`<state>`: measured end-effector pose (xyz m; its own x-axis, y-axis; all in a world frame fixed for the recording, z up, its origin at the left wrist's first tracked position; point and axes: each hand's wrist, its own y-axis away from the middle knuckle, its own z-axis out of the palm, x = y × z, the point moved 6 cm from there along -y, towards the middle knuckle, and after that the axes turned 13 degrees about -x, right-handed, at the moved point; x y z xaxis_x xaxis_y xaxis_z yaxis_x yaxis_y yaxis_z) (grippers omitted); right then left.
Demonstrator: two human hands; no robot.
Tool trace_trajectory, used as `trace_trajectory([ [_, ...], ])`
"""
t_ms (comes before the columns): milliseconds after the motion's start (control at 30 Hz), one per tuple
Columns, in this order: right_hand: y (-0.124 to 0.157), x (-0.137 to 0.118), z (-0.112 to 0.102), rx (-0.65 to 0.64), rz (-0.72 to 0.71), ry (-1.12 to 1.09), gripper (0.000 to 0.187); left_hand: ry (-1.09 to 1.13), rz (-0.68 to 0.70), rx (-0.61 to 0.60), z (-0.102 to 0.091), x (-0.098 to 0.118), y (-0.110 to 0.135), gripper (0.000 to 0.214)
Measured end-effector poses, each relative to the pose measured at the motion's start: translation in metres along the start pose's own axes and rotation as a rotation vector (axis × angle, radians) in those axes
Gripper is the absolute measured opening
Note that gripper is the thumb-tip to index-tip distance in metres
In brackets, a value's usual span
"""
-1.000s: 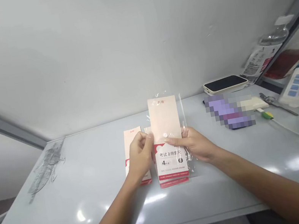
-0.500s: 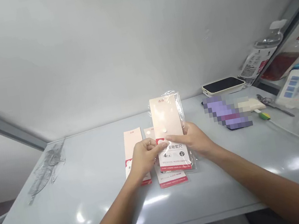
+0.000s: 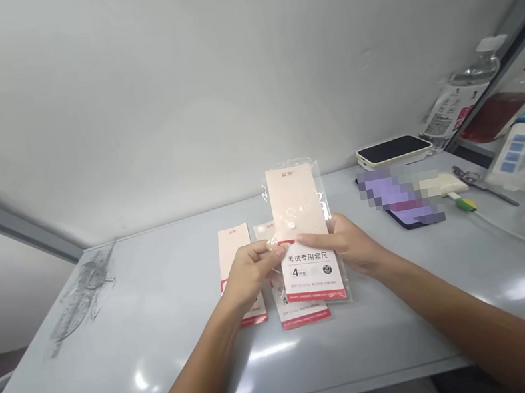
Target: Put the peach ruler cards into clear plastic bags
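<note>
Between both hands, a clear plastic ruler-set pouch (image 3: 293, 194) is held upright above the table, with a pink and white card inside and a snap button at its middle. My left hand (image 3: 247, 275) pinches its left edge between thumb and fingers. My right hand (image 3: 355, 244) grips the right edge, thumb across the front and fingers behind. Under it lies a second ruler-set pouch (image 3: 307, 319), partly covered. A loose pink and white card (image 3: 234, 245) rests to the left, partly behind my left hand. Far left, several clear plastic rulers (image 3: 82, 299) lie together.
A phone (image 3: 394, 149) lies on a white box near the wall. In front of it is a blurred purple item (image 3: 389, 198). Scissors (image 3: 486, 184), a white cable (image 3: 507, 231), a water bottle (image 3: 458, 97) and a white plastic box (image 3: 520, 158) occupy the right side.
The held pouch has shifted slightly right, and its printed lettering shows more fully. My left thumb now sits nearer its left edge. Both hands keep their grip.
</note>
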<state>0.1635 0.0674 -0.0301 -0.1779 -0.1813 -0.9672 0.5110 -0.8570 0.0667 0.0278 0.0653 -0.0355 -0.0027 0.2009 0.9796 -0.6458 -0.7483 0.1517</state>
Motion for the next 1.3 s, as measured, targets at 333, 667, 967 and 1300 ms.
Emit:
trace_trajectory([
  [333, 0.001, 0.009, -0.006, 0.106, 0.070, 0.119, 0.035, -0.540, 0.026, 0.284, -0.008, 0.001, 0.006, 0.035],
  [667, 0.000, 0.014, 0.003, 0.128, 0.089, 0.264, 0.023, -0.786, 0.124, 0.332, 0.003, 0.009, 0.008, 0.027],
  [967, 0.003, 0.010, 0.010, 0.121, -0.037, 0.100, 0.028, -0.252, 0.153, 0.222, 0.003, 0.004, 0.004, 0.028],
  [1300, 0.004, 0.007, 0.009, 0.153, -0.081, 0.158, 0.028, -0.164, 0.142, 0.075, 0.012, 0.002, -0.001, 0.029],
])
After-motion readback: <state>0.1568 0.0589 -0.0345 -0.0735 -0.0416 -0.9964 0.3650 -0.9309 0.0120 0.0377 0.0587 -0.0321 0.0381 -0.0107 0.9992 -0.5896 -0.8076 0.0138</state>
